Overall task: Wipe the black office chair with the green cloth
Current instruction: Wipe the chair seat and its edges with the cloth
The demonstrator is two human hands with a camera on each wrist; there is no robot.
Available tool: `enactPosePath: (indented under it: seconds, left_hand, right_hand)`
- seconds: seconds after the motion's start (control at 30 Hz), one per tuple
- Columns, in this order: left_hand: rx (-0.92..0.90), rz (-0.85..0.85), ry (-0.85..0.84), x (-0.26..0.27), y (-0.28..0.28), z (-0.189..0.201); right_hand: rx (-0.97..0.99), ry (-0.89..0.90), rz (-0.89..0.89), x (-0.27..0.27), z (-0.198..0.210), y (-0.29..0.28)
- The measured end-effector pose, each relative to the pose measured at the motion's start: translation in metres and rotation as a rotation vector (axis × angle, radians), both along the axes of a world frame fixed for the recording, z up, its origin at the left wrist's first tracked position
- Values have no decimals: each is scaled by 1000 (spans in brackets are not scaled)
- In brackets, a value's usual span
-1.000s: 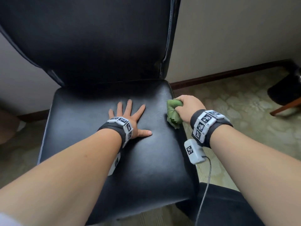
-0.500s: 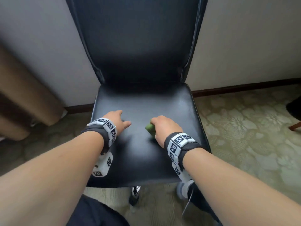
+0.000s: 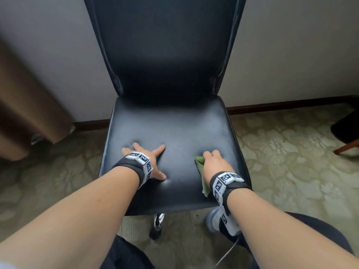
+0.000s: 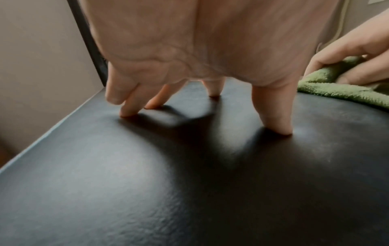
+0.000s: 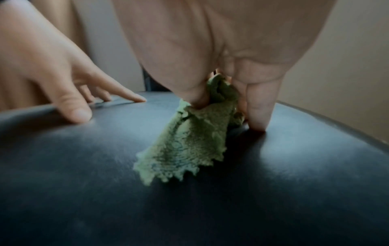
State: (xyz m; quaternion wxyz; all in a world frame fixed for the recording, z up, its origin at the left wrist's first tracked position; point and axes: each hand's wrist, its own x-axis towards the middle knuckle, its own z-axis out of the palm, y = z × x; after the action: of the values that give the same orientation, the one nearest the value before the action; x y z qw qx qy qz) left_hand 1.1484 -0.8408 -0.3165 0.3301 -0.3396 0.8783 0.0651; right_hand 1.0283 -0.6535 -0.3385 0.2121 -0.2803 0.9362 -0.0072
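Observation:
The black office chair (image 3: 171, 133) stands in front of me, its seat low in the head view and its tall back against the wall. My left hand (image 3: 149, 158) presses the seat's front left with straight, spread fingers (image 4: 280, 116) and holds nothing. My right hand (image 3: 213, 162) rests on the seat's front right and grips the bunched green cloth (image 3: 201, 169). In the right wrist view the cloth (image 5: 189, 141) is pinched between thumb and fingers, and its loose end trails on the leather. At the right edge of the left wrist view the cloth (image 4: 336, 89) lies on the seat.
A brown curtain (image 3: 23, 103) hangs at the left by the wall. Patterned carpet (image 3: 291, 162) surrounds the chair, with a dark baseboard (image 3: 281, 104) behind. Another chair's wooden leg (image 3: 347, 148) shows at far right. The chair's base (image 3: 158, 222) and my shoe (image 3: 212, 220) sit below the seat's front edge.
My right hand has slid the cloth from mid-seat towards the right side. The left hand has spread its fingers flat on the seat. The view has pulled back from the chair.

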Motion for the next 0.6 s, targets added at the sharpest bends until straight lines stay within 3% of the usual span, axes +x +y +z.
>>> enactPosePath:
  seconds: [0.13,0.27,0.4,0.6]
  left_hand:
    - [38,-16,-15,-10,7,0]
    - [48,-152,-79,-22,7,5]
    - [42,-265,11,-30,6,15]
    - [38,-89,199,-32,-20,7]
  right_hand:
    - [-3,-10,-3,-18,-6,4]
    - [5,-4,8,-45,-12,10]
    - [-18,15,-6,-77,-4,6]
    - [-120,98,-6,-68,19,-8]
